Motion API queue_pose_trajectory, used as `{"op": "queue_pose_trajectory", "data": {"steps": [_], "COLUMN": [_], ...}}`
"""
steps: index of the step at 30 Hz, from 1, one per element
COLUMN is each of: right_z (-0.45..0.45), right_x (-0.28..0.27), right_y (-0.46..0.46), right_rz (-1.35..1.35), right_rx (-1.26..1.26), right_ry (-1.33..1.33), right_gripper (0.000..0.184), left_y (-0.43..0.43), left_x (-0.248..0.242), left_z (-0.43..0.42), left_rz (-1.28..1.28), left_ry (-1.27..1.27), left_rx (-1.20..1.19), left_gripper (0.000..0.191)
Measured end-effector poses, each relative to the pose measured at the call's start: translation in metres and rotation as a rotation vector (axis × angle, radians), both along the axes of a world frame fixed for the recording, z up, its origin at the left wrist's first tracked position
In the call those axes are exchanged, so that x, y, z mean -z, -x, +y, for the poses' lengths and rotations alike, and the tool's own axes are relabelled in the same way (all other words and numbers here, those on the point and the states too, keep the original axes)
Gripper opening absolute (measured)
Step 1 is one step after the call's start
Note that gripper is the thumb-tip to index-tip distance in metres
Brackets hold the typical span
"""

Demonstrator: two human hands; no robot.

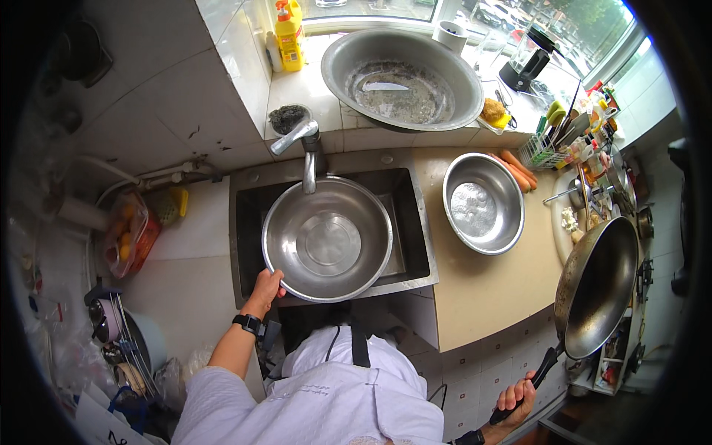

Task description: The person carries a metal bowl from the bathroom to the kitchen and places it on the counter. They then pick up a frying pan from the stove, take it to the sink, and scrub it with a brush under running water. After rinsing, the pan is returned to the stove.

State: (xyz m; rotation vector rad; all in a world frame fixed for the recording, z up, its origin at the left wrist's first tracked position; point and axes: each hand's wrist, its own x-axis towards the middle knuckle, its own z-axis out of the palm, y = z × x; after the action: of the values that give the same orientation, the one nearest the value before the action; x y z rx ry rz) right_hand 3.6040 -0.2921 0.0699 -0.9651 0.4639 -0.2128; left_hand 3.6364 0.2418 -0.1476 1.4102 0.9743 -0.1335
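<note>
My left hand point(267, 288) grips the near-left rim of a large stainless steel basin point(332, 245). That basin sits over the dark kitchen sink point(397, 222), with the chrome faucet point(309, 161) reaching above its far rim. Out to the right, my right hand point(517, 397) is closed around the black handle of a frying pan point(598, 289). The pan is held tilted on its side, its dark inner face turned to the right and a worn metallic outside facing left. On the counter right of the sink stands a smaller steel bowl point(483, 204).
Carrots point(514, 169) lie behind the small bowl, near a wire utensil rack point(542, 151). A big metal tub point(400, 78) rests on the windowsill beside a yellow pump bottle point(289, 36) and a blender point(525, 61). Fruit in a plastic container point(129, 236) stands at left.
</note>
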Motion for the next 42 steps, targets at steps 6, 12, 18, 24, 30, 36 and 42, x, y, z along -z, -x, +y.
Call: {"op": "queue_pose_trajectory", "data": {"steps": [6, 12, 18, 24, 30, 36, 42], "right_z": [-0.002, -0.004, -0.004, 0.009, 0.021, 0.026, 0.028], "right_x": [0.0, 0.003, 0.006, -0.002, -0.013, -0.017, -0.015], "right_y": [-0.002, -0.003, -0.004, -0.004, 0.0, 0.012, 0.02], "right_rz": [0.019, 0.023, 0.027, 0.135, 0.175, 0.203, 0.226], "right_rx": [-0.025, -0.048, -0.025, 0.042, 0.08, 0.08, 0.124], "right_ry": [0.022, 0.021, 0.041, -0.005, 0.033, 0.009, 0.002], "right_gripper": [0.021, 0.022, 0.022, 0.021, 0.021, 0.016, 0.016], "left_y": [-0.002, 0.004, -0.063, -0.193, -0.267, -0.305, -0.316], "left_x": [0.018, 0.023, -0.046, -0.161, -0.18, -0.162, -0.149], "left_z": [-0.002, 0.009, 0.064, 0.065, 0.054, 0.066, 0.076], "left_rz": [0.007, 0.154, -0.305, -0.581, -0.257, -0.12, -0.193], "left_ry": [0.011, -0.092, -0.866, -1.308, -1.429, -1.186, -1.113], "left_rx": [-0.012, 0.077, 0.094, 0.542, 0.89, 1.003, 0.983], "left_gripper": [0.02, 0.044, 0.072, 0.076, 0.082, 0.067, 0.06]}}
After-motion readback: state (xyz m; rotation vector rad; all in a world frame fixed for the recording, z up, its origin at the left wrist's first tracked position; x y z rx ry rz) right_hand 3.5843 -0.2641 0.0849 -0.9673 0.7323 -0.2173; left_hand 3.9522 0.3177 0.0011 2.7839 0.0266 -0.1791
